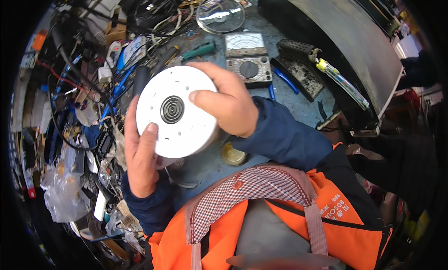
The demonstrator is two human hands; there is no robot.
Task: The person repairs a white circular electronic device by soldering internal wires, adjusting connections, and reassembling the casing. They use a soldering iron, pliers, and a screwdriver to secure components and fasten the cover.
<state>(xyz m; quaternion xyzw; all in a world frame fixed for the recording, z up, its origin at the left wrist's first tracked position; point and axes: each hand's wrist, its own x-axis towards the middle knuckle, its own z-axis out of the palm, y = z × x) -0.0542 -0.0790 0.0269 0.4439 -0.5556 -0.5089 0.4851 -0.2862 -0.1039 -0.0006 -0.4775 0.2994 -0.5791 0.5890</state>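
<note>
Item: round white appliance base (179,112), underside up, dark ribbed disc at its middle, small holes and slots across the face. Centre of frame, lifted clear of the counter (298,106) and tilted toward the head camera, apparently so the underside can be looked over.

Left hand (140,153): closed on the lower left rim, thumb laid across the white face, fingers behind, carrying the weight from below.

Right hand (228,102): closed over the upper right edge, thumb on the face, steadying from the opposite side.

Behind, upper centre: analogue multimeter (247,57) lying face up; glass pot lid (220,14) above it; green-handled tool (198,50) to its left.

Right of the multimeter: blue-handled pliers (283,79), dark perforated tray (301,69).

Left edge: tangle of cables (79,88) and clear plastic bags (63,195).

Below the item: small brass-coloured cap (232,154) on the counter.
</note>
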